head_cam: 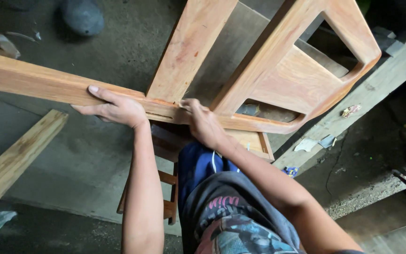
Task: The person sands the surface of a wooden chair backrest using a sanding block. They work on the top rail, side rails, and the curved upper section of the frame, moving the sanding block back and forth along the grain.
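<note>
Below me is a rough grey concrete floor [95, 155], dusty and cracked, with a loose wooden plank [17, 157] lying off to my left, a weathered beam [367, 99] running along the right, and a few scraps of paper [313, 143] beside it. Across the middle sits the reddish wooden frame [278, 70], its long rail [34, 82] running left to right with upright members rising away from me and a curved, rounded section at the far right; it rests on a small wooden stool [254, 141] just past my knees. My left hand [113, 107] lies flat and spread over the rail, fingers extended, pressing it down rather than gripping it. My right hand [203, 123] is curled at the joint where an upright meets the rail, fingers bunched as if pinching something small, though I cannot tell what, if anything, is in it. I judge this frame to be stiff, solid and fairly heavy, smooth enough to slide under a palm, best held along the straight rail near the joints
</note>
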